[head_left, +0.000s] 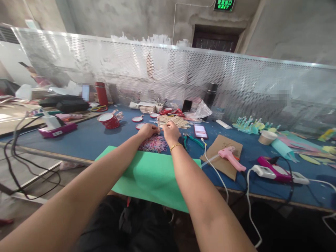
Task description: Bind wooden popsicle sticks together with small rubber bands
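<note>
In the middle of the table my left hand (148,131) is closed, its fingertips pinching what looks like a thin wooden stick (158,121) held upright. My right hand (170,132), with a gold bracelet at the wrist, is closed just beside it. Its fingers nearly meet the left ones, and what they pinch is too small to make out. Below both hands lies a heap of colourful thin loops (154,144), like small rubber bands. Just behind the right hand a pile of flat wooden sticks (176,121) is spread out. Teal-handled pliers (193,140) rest right of the hand.
A green sheet (152,175) hangs over the front edge. Rightward are a phone (200,131) with a white cable, a pink glue gun (231,157) on cardboard, and a purple power strip (275,169). Leftward stand stacked red-rimmed discs (109,120). A perforated metal screen (126,66) runs behind.
</note>
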A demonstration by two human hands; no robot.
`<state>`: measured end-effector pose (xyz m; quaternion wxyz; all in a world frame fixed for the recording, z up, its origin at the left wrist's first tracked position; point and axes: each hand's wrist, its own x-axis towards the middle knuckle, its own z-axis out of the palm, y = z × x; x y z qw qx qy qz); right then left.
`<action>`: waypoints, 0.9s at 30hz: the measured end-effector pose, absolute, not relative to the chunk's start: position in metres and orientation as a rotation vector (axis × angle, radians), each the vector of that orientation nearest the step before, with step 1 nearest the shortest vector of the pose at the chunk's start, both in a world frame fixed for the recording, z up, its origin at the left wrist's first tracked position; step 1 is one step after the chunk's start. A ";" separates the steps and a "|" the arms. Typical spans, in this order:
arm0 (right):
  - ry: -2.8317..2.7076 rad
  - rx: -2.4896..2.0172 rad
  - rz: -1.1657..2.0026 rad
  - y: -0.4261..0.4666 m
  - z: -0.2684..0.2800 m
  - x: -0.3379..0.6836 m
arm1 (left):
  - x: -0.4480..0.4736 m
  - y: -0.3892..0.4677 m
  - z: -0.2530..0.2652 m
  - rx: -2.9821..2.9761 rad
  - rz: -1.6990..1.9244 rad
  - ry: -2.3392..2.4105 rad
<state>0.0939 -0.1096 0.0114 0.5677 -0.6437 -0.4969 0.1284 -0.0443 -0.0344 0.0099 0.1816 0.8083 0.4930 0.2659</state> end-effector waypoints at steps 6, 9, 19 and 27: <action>-1.155 -1.500 0.310 -0.107 0.010 0.094 | -0.045 -0.034 0.009 2.273 0.752 1.382; -1.180 -1.499 0.299 -0.107 0.010 0.094 | -0.045 -0.034 0.010 2.285 0.751 1.370; -1.203 -1.475 0.294 -0.104 0.007 0.093 | -0.044 -0.034 0.011 2.277 0.759 1.393; -1.153 -1.542 0.283 -0.110 0.014 0.094 | -0.042 -0.037 0.013 2.228 0.758 1.384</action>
